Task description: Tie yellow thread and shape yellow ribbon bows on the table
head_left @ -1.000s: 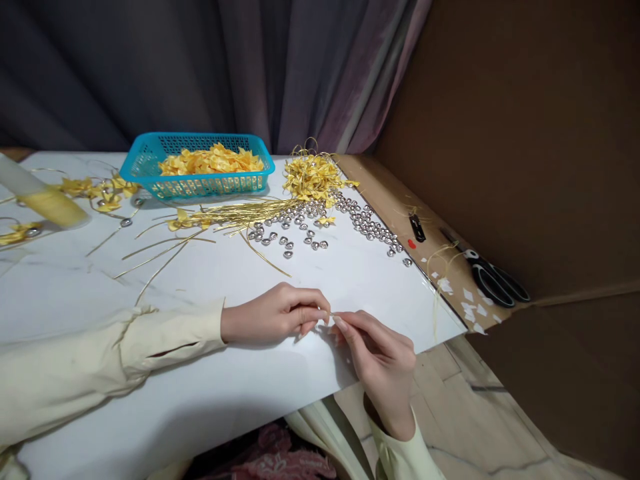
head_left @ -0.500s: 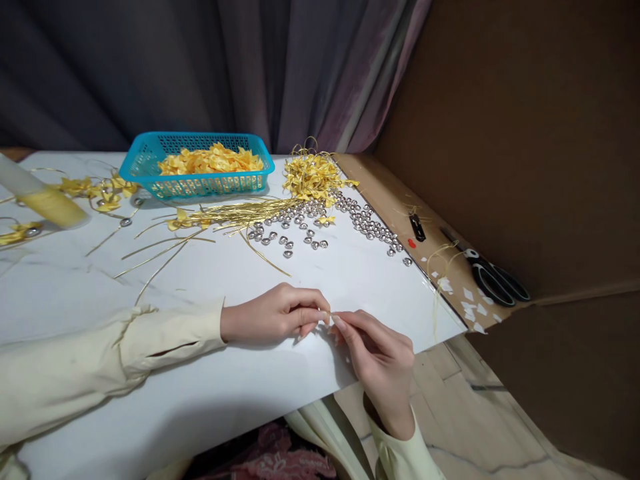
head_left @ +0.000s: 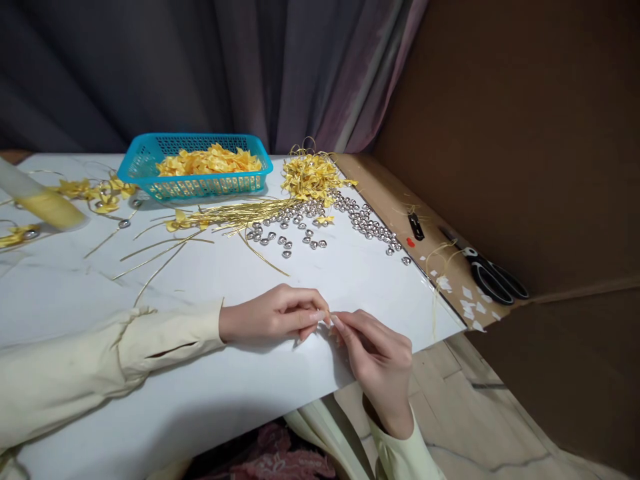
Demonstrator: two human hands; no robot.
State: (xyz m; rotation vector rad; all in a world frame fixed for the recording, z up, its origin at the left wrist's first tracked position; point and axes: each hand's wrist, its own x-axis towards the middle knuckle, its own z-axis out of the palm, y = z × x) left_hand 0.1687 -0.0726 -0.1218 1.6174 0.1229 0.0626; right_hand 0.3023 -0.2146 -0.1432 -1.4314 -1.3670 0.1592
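The left hand point(head_left: 277, 315) and right hand point(head_left: 380, 347) meet above the worktop point(head_left: 240, 380), fingers pinched together on a tiny, mostly hidden piece point(head_left: 329, 319) — seemingly delicate fingertip shaping. The next move calls for steady pressure.

A small handicraft corner is indicated by what is laid out on a white, faintly veined table point(head_left: 240, 380). Yellow ribbon pieces point(head_left: 210, 161) are heaped in a blue plastic basket point(head_left: 200, 179); in front of it, gold wires point(head_left: 245, 213) are spread in a loose bundle, with silver beads point(head_left: 369, 223) scattered near them. On a brown strip point(head_left: 387, 193) along the right edge, black-handled scissors point(head_left: 493, 281) are seen near white paper scraps point(head_left: 468, 309). The far side is closed off by a dark, purplish-grey curtain point(head_left: 175, 67), the right side by a tall brown panel point(head_left: 525, 133). Below the table's near edge, pale floor tiles point(head_left: 445, 407) can be made out. Whether the corner belongs to a home or a workshop cannot be told.
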